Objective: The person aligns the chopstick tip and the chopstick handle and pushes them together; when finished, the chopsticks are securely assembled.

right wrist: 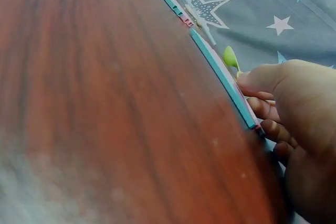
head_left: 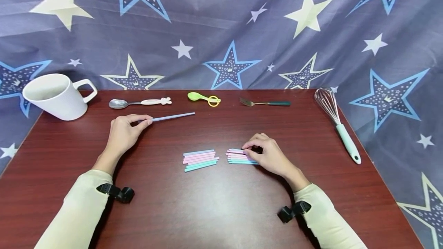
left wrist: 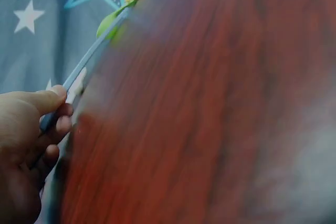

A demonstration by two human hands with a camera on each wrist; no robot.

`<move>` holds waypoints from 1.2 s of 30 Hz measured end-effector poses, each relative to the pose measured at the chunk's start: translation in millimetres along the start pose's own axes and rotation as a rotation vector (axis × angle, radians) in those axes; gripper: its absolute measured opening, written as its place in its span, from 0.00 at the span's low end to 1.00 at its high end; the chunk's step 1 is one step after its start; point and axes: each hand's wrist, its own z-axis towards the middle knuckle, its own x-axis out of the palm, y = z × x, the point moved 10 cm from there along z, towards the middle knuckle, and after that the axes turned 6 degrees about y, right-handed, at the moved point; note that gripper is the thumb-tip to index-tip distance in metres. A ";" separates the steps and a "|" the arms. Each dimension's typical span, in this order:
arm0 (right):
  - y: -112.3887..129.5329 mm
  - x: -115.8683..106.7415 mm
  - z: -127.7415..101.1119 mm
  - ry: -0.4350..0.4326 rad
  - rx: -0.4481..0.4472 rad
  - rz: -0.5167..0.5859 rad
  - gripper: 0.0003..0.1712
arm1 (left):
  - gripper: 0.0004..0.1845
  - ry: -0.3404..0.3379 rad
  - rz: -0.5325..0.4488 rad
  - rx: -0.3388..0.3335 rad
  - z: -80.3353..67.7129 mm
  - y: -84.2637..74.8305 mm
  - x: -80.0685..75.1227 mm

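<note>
We see a big white mug [head_left: 57, 96] at the far left of the brown table [head_left: 221, 203]. Along the back lie a silver spoon [head_left: 138, 103], a green spoon [head_left: 203, 97], a fork [head_left: 264, 103] and a whisk [head_left: 337, 124]. A starry cloth [head_left: 221, 26] hangs behind.

Glossy reddish wood-grain table [head_left: 221, 203] catching light, matt star-printed cloth backdrop [head_left: 221, 22] creasing softly, smooth glazed mug [head_left: 57, 96], shiny metal whisk [head_left: 327, 103] wires, pastel plastic-looking sticks [head_left: 200, 160].

Both forearms reach forward over the table, sleeves to the wrists. Left hand [head_left: 122, 135] lies knuckles up, thumb and fingers pinched together (tips pointing right). Right hand [head_left: 268, 155] rests low, fingers curled, tips pointing left.
</note>
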 end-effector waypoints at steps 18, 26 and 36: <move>-4.2 3.3 -0.8 0.014 0.022 -0.015 0.07 | 0.07 0.003 -0.010 -0.038 7.1 30.1 -1.1; -6.2 2.6 -2.8 0.012 0.041 -0.025 0.07 | 0.09 0.019 -0.001 -0.047 9.3 31.0 0.8; -5.6 2.6 -1.8 0.012 0.044 -0.027 0.06 | 0.12 -0.024 -0.026 -0.122 0.7 19.3 -16.1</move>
